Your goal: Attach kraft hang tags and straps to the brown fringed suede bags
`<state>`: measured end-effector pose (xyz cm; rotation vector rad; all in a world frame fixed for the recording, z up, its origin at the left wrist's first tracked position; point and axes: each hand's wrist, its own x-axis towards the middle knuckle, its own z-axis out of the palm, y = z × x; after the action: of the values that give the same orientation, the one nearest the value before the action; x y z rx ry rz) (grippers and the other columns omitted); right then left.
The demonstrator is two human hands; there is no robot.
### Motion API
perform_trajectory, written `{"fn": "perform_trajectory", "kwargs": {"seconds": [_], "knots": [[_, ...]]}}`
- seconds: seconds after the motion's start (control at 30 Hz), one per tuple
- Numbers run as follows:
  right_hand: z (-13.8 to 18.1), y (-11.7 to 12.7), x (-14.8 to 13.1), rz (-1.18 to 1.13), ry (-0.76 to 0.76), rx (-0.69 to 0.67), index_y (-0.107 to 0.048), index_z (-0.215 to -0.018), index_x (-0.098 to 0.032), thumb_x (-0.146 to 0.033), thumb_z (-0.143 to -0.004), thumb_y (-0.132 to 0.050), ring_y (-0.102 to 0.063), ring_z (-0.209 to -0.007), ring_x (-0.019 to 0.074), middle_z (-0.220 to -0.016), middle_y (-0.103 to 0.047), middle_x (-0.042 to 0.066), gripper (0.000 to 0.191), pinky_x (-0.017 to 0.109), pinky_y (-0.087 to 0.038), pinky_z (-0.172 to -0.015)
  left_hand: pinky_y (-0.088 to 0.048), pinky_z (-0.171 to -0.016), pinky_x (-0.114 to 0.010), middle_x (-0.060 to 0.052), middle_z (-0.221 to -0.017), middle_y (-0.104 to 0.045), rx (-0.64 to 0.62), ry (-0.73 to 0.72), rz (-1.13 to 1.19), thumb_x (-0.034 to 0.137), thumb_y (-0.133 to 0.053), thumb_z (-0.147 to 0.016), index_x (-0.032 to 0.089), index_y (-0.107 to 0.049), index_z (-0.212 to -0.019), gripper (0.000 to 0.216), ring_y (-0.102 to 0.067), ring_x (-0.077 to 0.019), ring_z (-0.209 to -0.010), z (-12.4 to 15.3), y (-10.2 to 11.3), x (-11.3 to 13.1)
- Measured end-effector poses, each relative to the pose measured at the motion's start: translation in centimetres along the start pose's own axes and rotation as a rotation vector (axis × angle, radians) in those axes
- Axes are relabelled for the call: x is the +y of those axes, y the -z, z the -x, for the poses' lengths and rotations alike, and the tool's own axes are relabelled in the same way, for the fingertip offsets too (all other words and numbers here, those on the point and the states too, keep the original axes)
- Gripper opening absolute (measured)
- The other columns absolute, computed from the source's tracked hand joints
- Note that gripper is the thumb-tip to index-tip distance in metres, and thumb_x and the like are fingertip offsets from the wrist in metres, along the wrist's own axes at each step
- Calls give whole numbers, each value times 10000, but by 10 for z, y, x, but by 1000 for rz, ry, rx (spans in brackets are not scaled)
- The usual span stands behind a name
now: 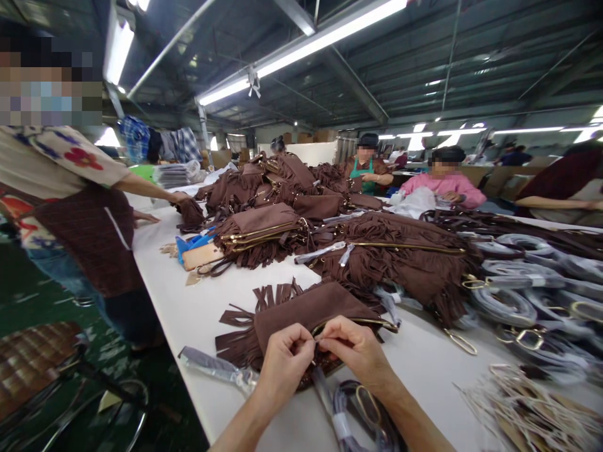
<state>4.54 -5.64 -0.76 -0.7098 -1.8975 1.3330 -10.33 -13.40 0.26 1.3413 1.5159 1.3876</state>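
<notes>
A brown fringed bag (pixel 313 307) lies on the white table in front of me, its fringe spread to the left and its gold zipper facing me. Over the zipper edge, my left hand (pixel 289 351) pinches with thumb and forefinger. Close against it, my right hand (pixel 353 345) pinches at the same spot; what sits between the fingertips is too small to name. Beneath my hands is a coiled strap (pixel 343 417) in clear wrap with a gold clasp. A plastic-wrapped piece (pixel 219 369) rests to the left of my left wrist.
Brown fringed bags (pixel 396 251) are piled across the white table (pixel 176 307). Wrapped coiled straps (pixel 509 301) and stringed tags (pixel 527 408) lie to the right. A co-worker (pixel 89 213) stands at the left edge; others sit beyond the pile. A stool (pixel 40 364) stands lower left.
</notes>
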Motion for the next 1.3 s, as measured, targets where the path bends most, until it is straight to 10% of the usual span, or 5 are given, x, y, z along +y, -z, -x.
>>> {"fn": "perform_trajectory", "kwargs": {"seconds": [1.3], "knots": [[5, 0, -15, 406, 277, -127, -538, -692, -201, -47, -802, -501, -522, -604, 104, -654, -571, -44, 193, 195, -361, -587, -174, -456, -185, 80, -511, -295, -116, -7, -119, 203, -453, -696, 175, -446, -580, 119, -244, -66, -487, 2, 3, -5]]}}
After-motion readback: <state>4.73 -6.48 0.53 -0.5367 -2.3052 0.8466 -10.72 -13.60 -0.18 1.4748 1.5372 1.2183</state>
